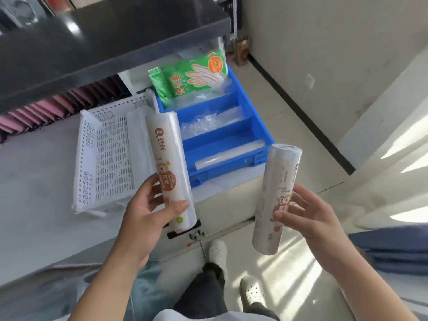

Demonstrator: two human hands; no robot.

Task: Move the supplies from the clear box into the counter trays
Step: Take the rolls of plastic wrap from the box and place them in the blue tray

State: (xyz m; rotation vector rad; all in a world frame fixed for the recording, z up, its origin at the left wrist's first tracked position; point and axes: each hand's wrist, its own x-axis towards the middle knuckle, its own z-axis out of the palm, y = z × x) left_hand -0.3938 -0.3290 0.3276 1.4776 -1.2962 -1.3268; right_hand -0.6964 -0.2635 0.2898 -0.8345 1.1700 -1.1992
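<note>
My left hand (146, 209) grips a white printed roll (168, 163) by its lower half, held upright over the counter edge between the two trays. My right hand (308, 214) holds a second white roll (275, 198) upright in the air, to the right of the counter and above the floor. The blue divided tray (261, 128) on the counter holds green glove packs (192, 77) in its far compartment, clear bags (208, 123) in the middle one and a clear roll (229, 156) in the near one. A white perforated tray (106, 156) lies left of it. No clear box is in view.
A dark shelf (104, 42) overhangs the back of the grey counter (39, 205). Pink folders (58, 105) stand under it. My feet in white shoes (217, 251) are on the tiled floor below the counter front. Blue fabric (393, 249) lies at the right.
</note>
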